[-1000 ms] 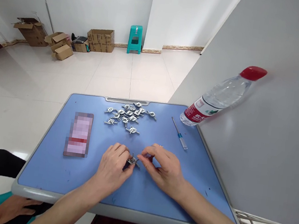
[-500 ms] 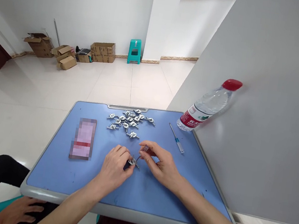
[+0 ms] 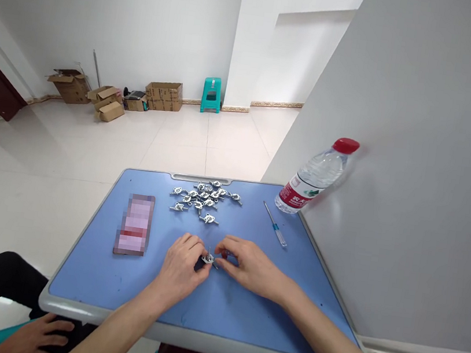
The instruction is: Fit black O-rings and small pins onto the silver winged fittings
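Observation:
My left hand pinches a small silver metal part against the blue table, near its middle. My right hand meets it from the right, its fingertips closed on a small dark, reddish tool whose tip touches the part. Further back lies a pile of several similar metal parts. A thin screwdriver with a clear blue handle rests to the right of the pile.
A water bottle with a red cap stands at the table's back right, against a grey wall. A phone-sized flat object lies on the left. Another person's hand rests at the lower left. Cardboard boxes and a teal stool stand far off.
My head has tilted up, so the table sits lower in view. My right hand has closed in on the part again after drawing slightly back.

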Tool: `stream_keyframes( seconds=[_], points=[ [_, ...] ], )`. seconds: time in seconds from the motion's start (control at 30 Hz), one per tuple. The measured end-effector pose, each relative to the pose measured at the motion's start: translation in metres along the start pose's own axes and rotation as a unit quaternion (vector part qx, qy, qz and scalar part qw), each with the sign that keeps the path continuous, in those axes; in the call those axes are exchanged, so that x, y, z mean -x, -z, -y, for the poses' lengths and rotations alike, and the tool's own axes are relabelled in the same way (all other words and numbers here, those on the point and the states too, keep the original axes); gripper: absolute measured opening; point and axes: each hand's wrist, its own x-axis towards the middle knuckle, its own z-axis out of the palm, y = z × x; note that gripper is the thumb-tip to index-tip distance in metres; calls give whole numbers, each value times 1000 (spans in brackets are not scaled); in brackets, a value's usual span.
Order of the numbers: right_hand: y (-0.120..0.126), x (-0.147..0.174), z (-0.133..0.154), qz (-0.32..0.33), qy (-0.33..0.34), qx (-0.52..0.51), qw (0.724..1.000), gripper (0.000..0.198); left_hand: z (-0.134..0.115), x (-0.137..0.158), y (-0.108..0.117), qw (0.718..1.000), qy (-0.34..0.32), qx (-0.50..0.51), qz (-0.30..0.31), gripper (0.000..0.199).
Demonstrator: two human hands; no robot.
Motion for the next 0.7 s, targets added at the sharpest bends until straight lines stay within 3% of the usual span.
stream_keyframes(
  seconds=[0.13,0.7],
  points=[
    [-8,-2,-4,17,2,46,999,3,-1,0,-1,1000,3,0,-6,15],
    [-26,-1,-12,-23,99,184,978,21,0,1,-2,1000,-1,-6,-12,15]
  ],
)
